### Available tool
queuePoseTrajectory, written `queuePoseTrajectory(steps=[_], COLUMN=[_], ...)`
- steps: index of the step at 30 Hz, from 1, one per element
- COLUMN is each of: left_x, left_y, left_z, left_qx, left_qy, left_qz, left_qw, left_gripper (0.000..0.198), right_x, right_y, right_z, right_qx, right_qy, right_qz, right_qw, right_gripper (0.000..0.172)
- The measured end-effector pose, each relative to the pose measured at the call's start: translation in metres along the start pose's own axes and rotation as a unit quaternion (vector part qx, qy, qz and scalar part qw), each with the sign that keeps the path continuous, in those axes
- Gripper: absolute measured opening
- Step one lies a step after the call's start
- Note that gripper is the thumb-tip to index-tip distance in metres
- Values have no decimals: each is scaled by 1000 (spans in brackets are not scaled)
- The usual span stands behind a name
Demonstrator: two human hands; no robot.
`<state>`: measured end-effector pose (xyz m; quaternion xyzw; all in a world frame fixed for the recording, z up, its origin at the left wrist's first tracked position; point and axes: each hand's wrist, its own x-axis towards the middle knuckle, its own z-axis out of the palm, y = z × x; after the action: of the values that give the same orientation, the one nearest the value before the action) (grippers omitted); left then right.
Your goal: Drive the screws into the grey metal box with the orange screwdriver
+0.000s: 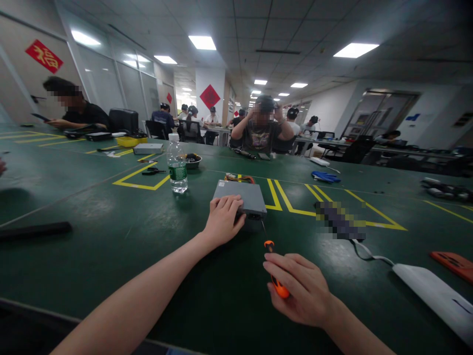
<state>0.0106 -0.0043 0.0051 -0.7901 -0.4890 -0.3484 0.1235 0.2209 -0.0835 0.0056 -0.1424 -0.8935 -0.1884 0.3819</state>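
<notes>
A grey metal power-supply box (247, 198) lies on the green table (111, 231), with coloured wires (240, 178) at its far end. My left hand (223, 220) rests on the box's near left corner, fingers curled over the top. My right hand (301, 288) is closed round the orange handle of a screwdriver (274, 266). The thin shaft points up toward the box's near face, close to it.
A water bottle (177, 165) stands left of the box, a small bowl (192, 160) behind it. A white power strip (432, 293) and an orange object (453, 262) lie to the right, blue gloves (325, 177) farther back. Other people sit across the table.
</notes>
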Motion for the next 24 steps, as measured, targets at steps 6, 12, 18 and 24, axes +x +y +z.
queuePoseTrajectory(steps=[6, 12, 18, 24], left_x=[0, 1, 1, 0], left_y=[0, 0, 0, -1], left_z=[0, 0, 0, 1], left_qx=[1, 2, 7, 8], left_qy=[-3, 1, 1, 1], left_qz=[0, 0, 3, 1], left_qw=[1000, 1000, 1000, 1000], left_gripper=[27, 27, 27, 27], right_x=[3, 5, 2, -1], right_y=[2, 1, 1, 1], right_z=[1, -4, -1, 0], right_qx=[-3, 32, 4, 12], right_qy=[8, -38, -31, -8], right_qz=[4, 10, 7, 20], right_qw=[1000, 999, 999, 1000], right_gripper=[28, 34, 32, 19])
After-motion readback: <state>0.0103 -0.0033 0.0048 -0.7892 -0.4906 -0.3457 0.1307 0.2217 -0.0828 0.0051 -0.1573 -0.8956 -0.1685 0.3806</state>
